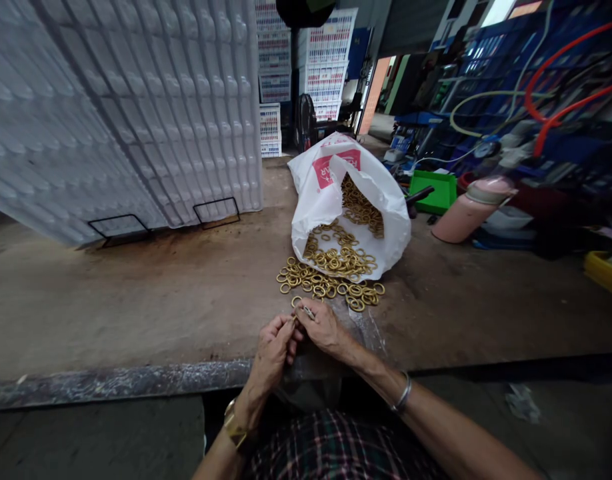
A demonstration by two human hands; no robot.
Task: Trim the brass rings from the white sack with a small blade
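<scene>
My left hand (276,345) is closed in a pinch near the table's front edge, with a sliver of a brass ring (295,319) showing at its fingertips. Against it, my right hand (328,329) is curled around a small silver metal tool (309,312), whose exact kind I cannot make out. Just beyond my fingers lies a loose pile of brass rings (319,283). The pile spills from the torn mouth of a white sack (306,200) with red print, and more rings show inside it.
Tall stacks of clear ribbed plastic trays (161,100) stand on the wooden table (136,307) at the left, with black wire stands (119,230) by them. At the right are a green bin (436,190), a pink bottle (453,219), a yellow tray (605,272) and red hoses (536,100).
</scene>
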